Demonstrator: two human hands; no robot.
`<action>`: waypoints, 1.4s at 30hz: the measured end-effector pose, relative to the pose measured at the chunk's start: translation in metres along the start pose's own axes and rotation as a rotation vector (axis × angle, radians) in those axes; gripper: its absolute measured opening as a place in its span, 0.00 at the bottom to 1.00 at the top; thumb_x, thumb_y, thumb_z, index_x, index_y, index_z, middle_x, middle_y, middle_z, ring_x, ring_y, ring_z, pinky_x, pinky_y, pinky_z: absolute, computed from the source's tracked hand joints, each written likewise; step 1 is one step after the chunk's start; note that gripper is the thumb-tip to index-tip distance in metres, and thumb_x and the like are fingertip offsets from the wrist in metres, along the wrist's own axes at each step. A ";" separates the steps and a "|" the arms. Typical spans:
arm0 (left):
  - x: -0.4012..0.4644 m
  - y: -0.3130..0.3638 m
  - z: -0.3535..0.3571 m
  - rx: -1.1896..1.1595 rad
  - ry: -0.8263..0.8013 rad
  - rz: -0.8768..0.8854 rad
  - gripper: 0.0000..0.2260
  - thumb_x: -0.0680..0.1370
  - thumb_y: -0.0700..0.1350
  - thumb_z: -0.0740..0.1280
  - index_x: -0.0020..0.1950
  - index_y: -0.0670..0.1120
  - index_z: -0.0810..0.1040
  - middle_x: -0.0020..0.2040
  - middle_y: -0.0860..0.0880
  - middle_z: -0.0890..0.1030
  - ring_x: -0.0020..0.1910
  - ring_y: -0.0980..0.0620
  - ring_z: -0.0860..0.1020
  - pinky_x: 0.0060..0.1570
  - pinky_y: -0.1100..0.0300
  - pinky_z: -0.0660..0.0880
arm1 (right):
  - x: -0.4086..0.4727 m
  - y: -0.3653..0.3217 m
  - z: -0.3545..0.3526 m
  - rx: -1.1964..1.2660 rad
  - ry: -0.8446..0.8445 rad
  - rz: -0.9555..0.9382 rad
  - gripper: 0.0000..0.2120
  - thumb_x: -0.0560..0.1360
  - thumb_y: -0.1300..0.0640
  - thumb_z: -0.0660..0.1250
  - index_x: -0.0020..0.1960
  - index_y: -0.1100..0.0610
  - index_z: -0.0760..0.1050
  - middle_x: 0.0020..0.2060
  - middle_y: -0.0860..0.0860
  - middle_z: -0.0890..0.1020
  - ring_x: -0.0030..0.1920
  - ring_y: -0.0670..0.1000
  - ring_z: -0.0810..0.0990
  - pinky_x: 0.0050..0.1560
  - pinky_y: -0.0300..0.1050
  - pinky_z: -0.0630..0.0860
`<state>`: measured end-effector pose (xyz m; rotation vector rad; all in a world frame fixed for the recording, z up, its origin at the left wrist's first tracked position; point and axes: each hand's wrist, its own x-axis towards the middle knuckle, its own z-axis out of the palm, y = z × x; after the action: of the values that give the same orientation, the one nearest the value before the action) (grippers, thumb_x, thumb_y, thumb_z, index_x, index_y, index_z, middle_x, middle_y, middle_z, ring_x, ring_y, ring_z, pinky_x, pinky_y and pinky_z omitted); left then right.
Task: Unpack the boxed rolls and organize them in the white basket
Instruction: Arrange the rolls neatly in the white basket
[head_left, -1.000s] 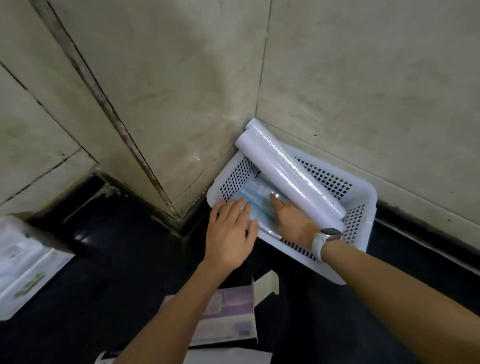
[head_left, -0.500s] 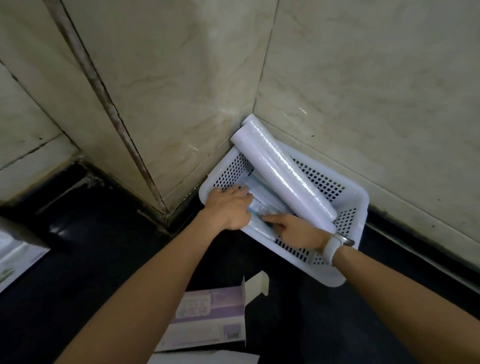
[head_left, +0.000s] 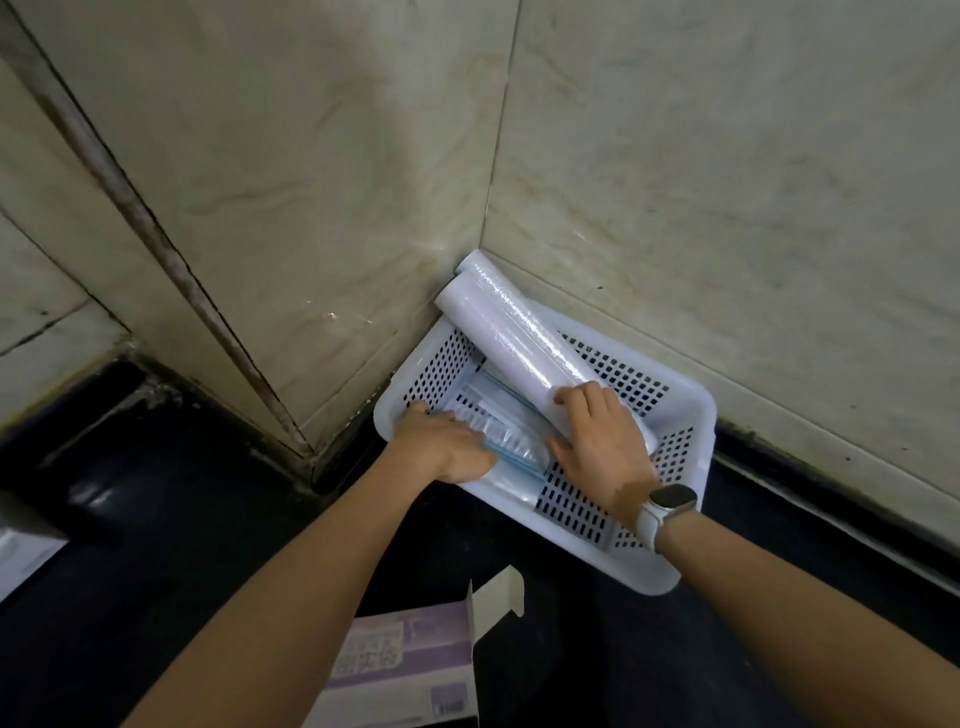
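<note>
A white perforated basket (head_left: 675, 551) stands on the dark counter in the wall corner. Two long white rolls (head_left: 511, 332) in shiny film lean in it, their far ends poking over the rim against the wall. My right hand (head_left: 602, 447), with a white watch on the wrist, grips the near end of the front white roll. A flatter clear packet with blue edges (head_left: 514, 447) lies on the basket floor. My left hand (head_left: 441, 447) holds the near end of that packet at the basket's front left rim.
An opened purple and white carton (head_left: 410, 670) with its flap up lies on the counter in front of the basket. A white package (head_left: 21, 556) shows at the left edge. Tiled walls close in behind and to the left.
My right hand moved from the blue-edged packet up onto the white roll's near end. My left hand slid down onto the packet's near end. The view shifted left.
</note>
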<state>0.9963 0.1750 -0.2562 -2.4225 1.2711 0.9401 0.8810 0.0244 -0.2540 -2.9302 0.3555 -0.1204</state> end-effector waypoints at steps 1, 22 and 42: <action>-0.001 0.000 0.000 -0.008 0.009 0.007 0.25 0.78 0.56 0.43 0.74 0.52 0.54 0.77 0.49 0.54 0.75 0.50 0.53 0.70 0.47 0.50 | 0.003 0.002 0.001 -0.011 0.007 0.038 0.21 0.73 0.49 0.64 0.60 0.58 0.65 0.54 0.56 0.73 0.52 0.55 0.71 0.55 0.53 0.73; -0.011 0.000 0.023 -0.240 0.803 0.089 0.24 0.76 0.50 0.57 0.72 0.49 0.61 0.73 0.45 0.62 0.71 0.47 0.61 0.67 0.50 0.57 | 0.018 0.027 0.008 0.223 0.043 0.173 0.24 0.73 0.41 0.59 0.62 0.54 0.66 0.59 0.53 0.69 0.61 0.51 0.65 0.62 0.49 0.63; 0.002 -0.004 0.022 -0.142 0.596 0.048 0.30 0.78 0.57 0.50 0.73 0.53 0.37 0.70 0.51 0.28 0.70 0.55 0.29 0.71 0.48 0.37 | 0.065 0.042 -0.031 0.203 -0.261 0.255 0.13 0.70 0.47 0.65 0.46 0.54 0.67 0.41 0.52 0.76 0.38 0.52 0.75 0.36 0.46 0.70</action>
<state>0.9911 0.1868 -0.2744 -2.9224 1.4826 0.3207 0.9315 -0.0370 -0.2285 -2.6304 0.6275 0.2439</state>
